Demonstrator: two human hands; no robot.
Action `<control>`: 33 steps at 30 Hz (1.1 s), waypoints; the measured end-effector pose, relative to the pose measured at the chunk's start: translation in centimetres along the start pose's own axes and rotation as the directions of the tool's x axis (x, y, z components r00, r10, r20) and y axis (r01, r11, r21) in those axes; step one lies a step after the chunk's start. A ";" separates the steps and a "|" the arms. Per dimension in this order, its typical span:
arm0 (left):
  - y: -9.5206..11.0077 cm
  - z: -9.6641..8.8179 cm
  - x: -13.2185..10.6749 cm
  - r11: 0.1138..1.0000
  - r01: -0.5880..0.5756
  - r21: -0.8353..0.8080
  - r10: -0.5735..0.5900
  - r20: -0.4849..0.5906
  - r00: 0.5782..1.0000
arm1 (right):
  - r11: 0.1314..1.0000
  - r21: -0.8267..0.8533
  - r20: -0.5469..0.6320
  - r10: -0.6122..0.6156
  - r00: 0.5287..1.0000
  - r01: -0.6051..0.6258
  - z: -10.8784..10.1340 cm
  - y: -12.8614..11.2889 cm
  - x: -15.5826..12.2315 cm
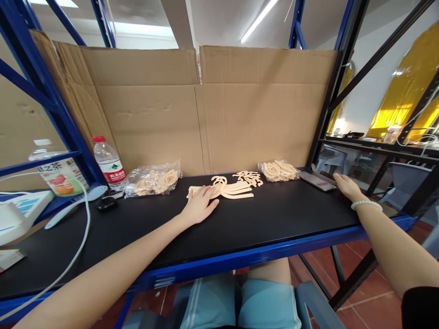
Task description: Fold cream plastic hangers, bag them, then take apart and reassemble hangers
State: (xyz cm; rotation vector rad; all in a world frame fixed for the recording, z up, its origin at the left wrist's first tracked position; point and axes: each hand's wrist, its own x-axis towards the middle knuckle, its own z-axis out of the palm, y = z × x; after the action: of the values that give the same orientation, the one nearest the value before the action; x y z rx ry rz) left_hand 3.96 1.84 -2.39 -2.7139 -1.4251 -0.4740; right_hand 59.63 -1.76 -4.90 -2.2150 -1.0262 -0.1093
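Observation:
My left hand (199, 204) lies flat, fingers spread, over the left end of a group of cream-coloured curved pieces (236, 189). They look like wood or plastic strips with curled ends; part of the group is hidden under the fingers. Behind them on the right is a pile of smaller cream curly pieces (248, 177). At the right end of the black table (260, 214), my right hand (346, 186) is stretched out beside a flat grey phone-like device (317, 180). Its fingers look extended, and whether they touch the device is unclear.
Clear plastic bags of cream pieces stand at the back, one left (154, 179) and one right (278, 170). A red-capped water bottle (109, 162), a pale-handled brush-like item (73, 208) and a white cable (85, 224) are on the left. Cardboard (240, 114) walls the back.

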 end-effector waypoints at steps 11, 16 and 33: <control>0.2 -0.1 0.0 0.999 -0.038 0.002 0.038 -0.044 0.998 | 0.910 -0.042 -0.128 -0.413 0.901 0.411 -0.5 -8.1 -5.3; 0.2 -0.1 -0.1 1.000 -0.027 0.005 0.027 -0.037 0.999 | 0.619 0.116 -0.020 -0.780 0.625 0.777 3.0 -17.0 -10.7; 0.1 -0.2 0.3 0.999 0.049 0.008 -0.049 0.024 0.998 | 0.506 0.147 0.033 -0.861 0.508 0.850 2.8 -23.2 -16.0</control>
State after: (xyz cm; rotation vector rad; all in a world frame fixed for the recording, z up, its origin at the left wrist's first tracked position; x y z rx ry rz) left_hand 4.12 1.99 -2.15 -2.6933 -1.4998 -0.4379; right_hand 31.85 0.26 0.23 -1.3945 -2.0728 -0.3706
